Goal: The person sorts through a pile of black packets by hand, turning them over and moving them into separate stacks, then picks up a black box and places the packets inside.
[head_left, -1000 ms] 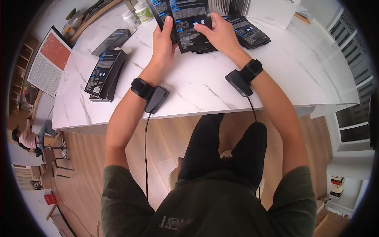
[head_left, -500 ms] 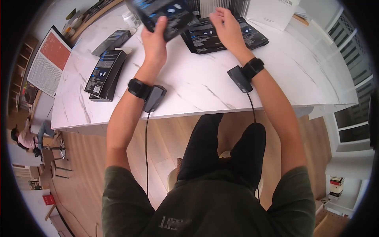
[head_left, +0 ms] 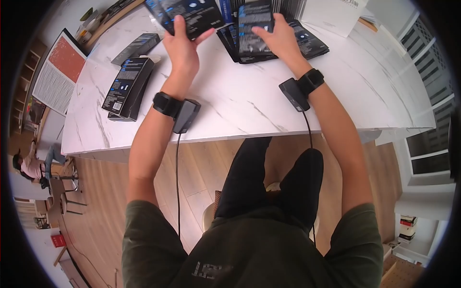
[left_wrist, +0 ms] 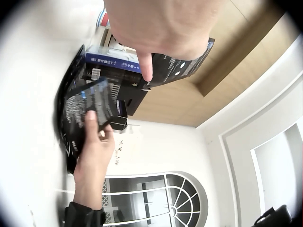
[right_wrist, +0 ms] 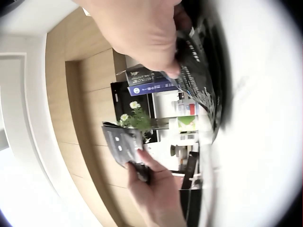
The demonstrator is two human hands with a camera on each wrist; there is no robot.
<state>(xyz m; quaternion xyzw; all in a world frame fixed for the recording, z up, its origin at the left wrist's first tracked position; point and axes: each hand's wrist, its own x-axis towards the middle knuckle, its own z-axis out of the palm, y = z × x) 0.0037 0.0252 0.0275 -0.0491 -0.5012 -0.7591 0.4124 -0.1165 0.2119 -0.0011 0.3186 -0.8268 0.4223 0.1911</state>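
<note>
My left hand [head_left: 182, 53] holds flat black printed pouches [head_left: 194, 19] above the table, thumb across their front. In the right wrist view, those pouches [right_wrist: 122, 142] show as more than one layer, pinched near a lower corner. My right hand [head_left: 284, 41] pinches another black pouch [head_left: 253, 31] between thumb and fingers, over the pile. This pouch [left_wrist: 90, 101] tilts up from the others in the left wrist view. A spread pile of similar black pouches [head_left: 314, 45] lies under and to the right of my right hand.
Black printed boxes [head_left: 126, 86] lie at the left on the marbled white table [head_left: 230, 105]. A white box or bag [head_left: 331, 17] stands at the back right. Behind the pile is a blue-spined box [right_wrist: 151, 88]. A person sits in the far left background.
My left hand has moved left with its pouches, away from my right hand. My right hand let go of them, reached to the pile and now pinches and lifts another pouch.
</note>
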